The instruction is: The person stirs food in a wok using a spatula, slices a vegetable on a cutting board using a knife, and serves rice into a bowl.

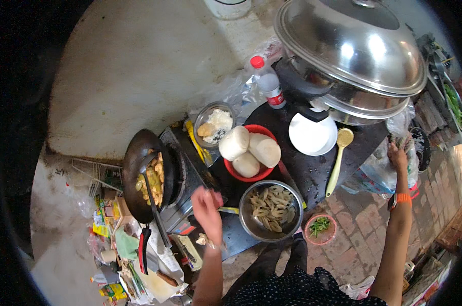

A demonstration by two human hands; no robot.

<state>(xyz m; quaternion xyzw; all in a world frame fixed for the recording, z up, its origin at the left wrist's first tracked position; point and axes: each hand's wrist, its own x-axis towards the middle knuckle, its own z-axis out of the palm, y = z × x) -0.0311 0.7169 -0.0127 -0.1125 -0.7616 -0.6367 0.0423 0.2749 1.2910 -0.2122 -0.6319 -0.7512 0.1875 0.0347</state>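
Observation:
My right hand [398,155] reaches into a plastic bag [382,166] at the right edge of the dark table; its fingertips are partly hidden, so its hold is unclear. Near the stove, my left hand [207,208] is raised and blurred, its fingers curled, their exact pose unclear. Left of it, a wok [133,168] with a red and black handle holds cooked food and a metal spatula [150,191]. A steel bowl [243,218] of raw shrimp lies to its right. Beyond are a red bowl [231,174] with several white steamed buns and a steel bowl [198,114] of seasonings.
A large domed steamer pot [353,57], a plastic bottle [269,82], a white bowl [313,137] and a green ladle [334,176] are on the table. A pink basket [309,237] of greens is lower down. A cutting board [158,281] and packages crowd the lower left.

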